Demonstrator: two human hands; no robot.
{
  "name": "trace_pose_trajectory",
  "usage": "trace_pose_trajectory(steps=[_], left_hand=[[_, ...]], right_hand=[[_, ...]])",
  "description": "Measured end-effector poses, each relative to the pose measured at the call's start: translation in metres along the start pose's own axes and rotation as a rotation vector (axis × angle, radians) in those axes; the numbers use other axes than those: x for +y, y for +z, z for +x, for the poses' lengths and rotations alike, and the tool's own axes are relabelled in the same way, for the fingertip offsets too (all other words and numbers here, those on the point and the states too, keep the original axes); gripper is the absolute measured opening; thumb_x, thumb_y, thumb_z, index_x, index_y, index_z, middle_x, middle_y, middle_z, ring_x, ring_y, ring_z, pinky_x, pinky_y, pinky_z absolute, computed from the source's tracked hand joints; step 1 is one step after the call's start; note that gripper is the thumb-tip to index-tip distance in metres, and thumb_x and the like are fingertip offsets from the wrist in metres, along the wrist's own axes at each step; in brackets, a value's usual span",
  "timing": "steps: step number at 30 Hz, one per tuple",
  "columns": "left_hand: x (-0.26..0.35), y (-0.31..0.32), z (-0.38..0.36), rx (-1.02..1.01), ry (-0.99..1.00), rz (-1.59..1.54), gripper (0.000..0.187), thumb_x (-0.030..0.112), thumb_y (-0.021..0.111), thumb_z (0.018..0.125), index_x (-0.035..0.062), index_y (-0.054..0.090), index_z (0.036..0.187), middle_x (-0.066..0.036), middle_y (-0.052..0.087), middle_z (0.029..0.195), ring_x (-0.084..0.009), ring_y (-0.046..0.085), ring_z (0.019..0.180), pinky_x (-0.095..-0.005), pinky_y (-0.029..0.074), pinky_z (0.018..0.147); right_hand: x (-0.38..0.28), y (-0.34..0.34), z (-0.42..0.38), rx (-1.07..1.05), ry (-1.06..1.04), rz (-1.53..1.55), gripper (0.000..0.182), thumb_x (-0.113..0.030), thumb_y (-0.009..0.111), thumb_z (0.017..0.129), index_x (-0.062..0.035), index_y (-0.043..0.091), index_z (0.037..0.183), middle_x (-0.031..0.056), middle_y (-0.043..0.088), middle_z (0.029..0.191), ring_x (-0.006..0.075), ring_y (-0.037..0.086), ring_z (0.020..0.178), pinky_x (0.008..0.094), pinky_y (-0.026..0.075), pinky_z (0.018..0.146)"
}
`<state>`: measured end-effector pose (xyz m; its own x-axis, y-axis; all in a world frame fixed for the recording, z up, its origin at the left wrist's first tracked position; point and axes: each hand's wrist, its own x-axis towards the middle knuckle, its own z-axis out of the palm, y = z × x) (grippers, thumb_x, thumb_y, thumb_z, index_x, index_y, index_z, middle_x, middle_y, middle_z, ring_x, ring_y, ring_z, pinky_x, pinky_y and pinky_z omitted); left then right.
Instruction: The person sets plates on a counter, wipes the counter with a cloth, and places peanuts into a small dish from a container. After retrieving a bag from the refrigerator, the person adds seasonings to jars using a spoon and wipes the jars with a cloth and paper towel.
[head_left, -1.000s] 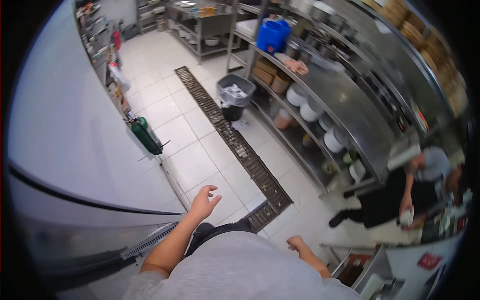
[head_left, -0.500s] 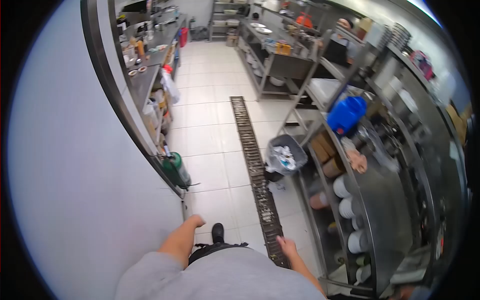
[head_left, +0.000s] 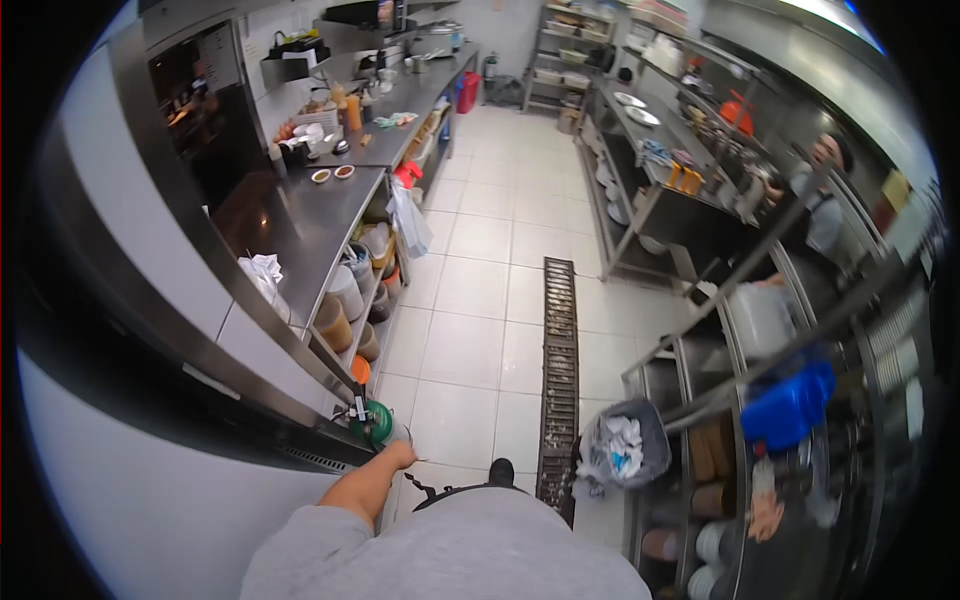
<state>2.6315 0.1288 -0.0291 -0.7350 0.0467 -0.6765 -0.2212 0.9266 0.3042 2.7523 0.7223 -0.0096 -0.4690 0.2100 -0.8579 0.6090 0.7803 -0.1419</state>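
- The left hand (head_left: 398,455) hangs low beside the person's hip, at the end of a bare forearm coming out of a grey sleeve; its fingers look curled in, but whether they grip anything I cannot tell.
- That hand sits just beside a green round canister with a metal top (head_left: 372,420), which stands at the near corner of the long stainless-steel bench (head_left: 290,225) on the left; touching or merely near, I cannot tell.
- The right hand is out of sight, hidden below the grey shirt at the bottom edge.
- On the steel bench lie a crumpled white cloth (head_left: 262,268) near the front and two small round sauce dishes (head_left: 332,174) further back, with bottles and tools beyond them.
- Under the bench, a shelf holds tubs and round containers (head_left: 340,305), and a white plastic bag (head_left: 409,222) hangs from its edge.
- A long dark metal floor drain grate (head_left: 560,370) runs down the white tiled floor ahead of the person's black shoe (head_left: 501,471).
- A grey waste bin lined with a bag and filled with crumpled paper (head_left: 623,447) stands just right of the grate.
- Right of the bin, a steel shelf rack carries a blue plastic jerrycan (head_left: 790,400).
- Another person in a grey shirt (head_left: 822,205) stands behind the far right racks.
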Motion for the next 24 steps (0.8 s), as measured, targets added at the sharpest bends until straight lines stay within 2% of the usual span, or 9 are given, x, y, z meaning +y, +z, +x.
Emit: trace_pose_trajectory(steps=[5,8,12,17,18,19,20,21,24], left_hand=[[-0.052,0.020,0.039,-0.048,-0.131,-0.012,0.041,0.039,0.062,0.078,0.0042,0.070,0.097,-0.021,0.065,0.104,-0.0341,0.063,0.095,-0.0415,0.049,0.085],[-0.039,-0.016,0.031,0.252,-0.385,-0.601,0.038,0.041,0.061,0.076,0.0059,0.071,0.085,-0.020,0.067,0.089,-0.0335,0.065,0.086,-0.0421,0.051,0.076],[-0.044,-0.019,0.053,0.175,-0.448,-0.570,0.039,0.044,0.060,0.079,0.0069,0.070,0.087,-0.017,0.068,0.088,-0.0319,0.066,0.076,-0.0438,0.051,0.070],[-0.088,-0.087,0.117,-0.174,-0.580,-0.519,0.042,0.044,0.058,0.081,0.0058,0.069,0.094,-0.016,0.067,0.097,-0.0322,0.065,0.086,-0.0443,0.051,0.076],[-0.102,-0.110,0.142,-0.203,-0.593,-0.510,0.043,0.044,0.058,0.081,0.0056,0.069,0.096,-0.016,0.067,0.099,-0.0322,0.065,0.088,-0.0444,0.050,0.077],[-0.116,-0.137,0.169,-0.220,-0.613,-0.505,0.044,0.045,0.058,0.082,0.0054,0.069,0.097,-0.016,0.067,0.101,-0.0323,0.065,0.090,-0.0445,0.050,0.078],[-0.129,-0.176,0.202,-0.202,-0.630,-0.502,0.044,0.045,0.057,0.082,0.0052,0.069,0.099,-0.016,0.067,0.103,-0.0323,0.065,0.092,-0.0446,0.050,0.079],[-0.139,-0.217,0.235,-0.160,-0.640,-0.498,0.045,0.045,0.057,0.083,0.0050,0.069,0.100,-0.016,0.067,0.105,-0.0323,0.065,0.094,-0.0447,0.050,0.081],[-0.119,-0.383,0.292,0.314,-0.505,-0.523,0.039,0.037,0.061,0.081,0.0015,0.068,0.096,-0.020,0.065,0.100,-0.0320,0.063,0.092,-0.0408,0.049,0.080]], right_hand=[[-0.129,-0.203,0.152,0.154,-0.009,-0.177,0.028,-0.035,0.065,0.080,-0.0093,0.071,0.089,0.0088,0.070,0.081,0.0204,0.067,0.078,0.0396,0.053,0.070],[-0.305,-0.334,0.237,0.681,-0.715,-0.485,0.022,-0.020,0.067,0.074,-0.0049,0.068,0.090,0.0130,0.067,0.070,0.0239,0.063,0.058,0.0359,0.051,0.057],[-0.554,-0.425,0.273,0.531,-0.717,0.064,0.030,-0.013,0.059,0.080,-0.0017,0.063,0.107,0.0110,0.064,0.074,0.0176,0.062,0.063,0.0315,0.047,0.050],[-0.700,-0.371,0.234,0.401,-0.963,0.057,0.026,-0.014,0.061,0.086,-0.0038,0.062,0.110,0.0088,0.066,0.079,0.0162,0.062,0.066,0.0307,0.049,0.057],[-0.695,-0.347,0.264,0.271,-0.912,0.163,0.025,-0.016,0.061,0.082,-0.0058,0.065,0.104,0.0119,0.068,0.090,0.0218,0.064,0.082,0.0353,0.051,0.074],[-0.696,-0.336,0.225,0.258,-0.860,-0.233,0.024,-0.019,0.062,0.082,-0.0082,0.066,0.103,0.0129,0.068,0.093,0.0250,0.065,0.085,0.0363,0.052,0.076],[-0.684,-0.319,0.239,0.020,-0.707,-0.293,0.022,-0.020,0.063,0.081,-0.0090,0.067,0.100,0.0141,0.067,0.097,0.0285,0.065,0.089,0.0370,0.052,0.077],[-0.663,-0.306,0.261,0.072,-0.892,-0.965,0.022,-0.023,0.063,0.080,-0.0102,0.069,0.097,0.0114,0.068,0.095,0.0276,0.065,0.087,0.0401,0.052,0.075],[-0.651,-0.298,0.281,-0.167,-0.549,-0.696,0.020,-0.023,0.062,0.079,-0.0095,0.068,0.092,0.0122,0.068,0.093,0.0277,0.065,0.085,0.0407,0.051,0.072]])
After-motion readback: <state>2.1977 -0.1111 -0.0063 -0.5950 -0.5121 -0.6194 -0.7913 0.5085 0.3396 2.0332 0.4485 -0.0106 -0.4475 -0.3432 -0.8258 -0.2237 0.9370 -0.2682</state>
